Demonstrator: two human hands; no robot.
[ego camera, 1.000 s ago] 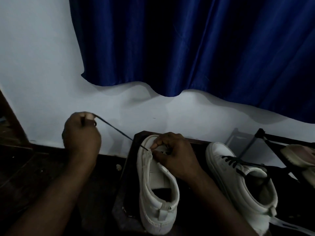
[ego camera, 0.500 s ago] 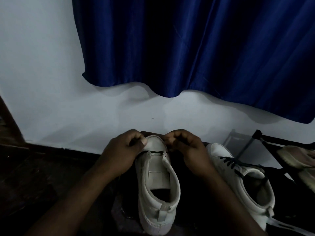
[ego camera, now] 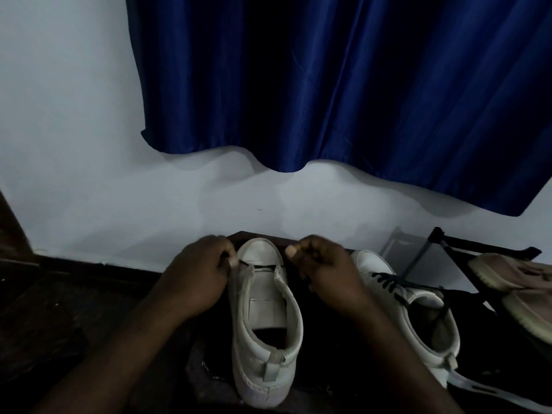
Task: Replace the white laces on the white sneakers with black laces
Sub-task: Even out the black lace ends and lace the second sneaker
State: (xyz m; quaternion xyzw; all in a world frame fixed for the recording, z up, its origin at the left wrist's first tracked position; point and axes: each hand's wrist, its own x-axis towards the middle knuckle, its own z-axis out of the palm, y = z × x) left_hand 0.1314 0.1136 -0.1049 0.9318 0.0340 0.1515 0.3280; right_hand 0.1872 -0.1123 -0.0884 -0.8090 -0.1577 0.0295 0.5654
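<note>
A white sneaker (ego camera: 265, 318) stands toe away from me on a dark surface. A black lace (ego camera: 260, 266) runs straight across its lowest eyelets near the toe. My left hand (ego camera: 198, 274) pinches the lace's left end beside the toe. On the other side my right hand (ego camera: 324, 271) has its fingers curled, apparently on the right end, which is hidden. A second white sneaker (ego camera: 412, 312) to the right carries black lacing (ego camera: 388, 282) over its tongue.
A white wall and a blue curtain (ego camera: 343, 91) rise just behind the shoes. A black metal rack (ego camera: 442, 243) with a beige shoe (ego camera: 513, 279) stands at the right. A white lace or strap (ego camera: 490, 392) lies at the bottom right. Dark floor lies at left.
My left hand came in from far out left, where it held the lace taut, to the toe. Both hands now hold at either side of the sneaker's toe, slightly further apart than half a second ago.
</note>
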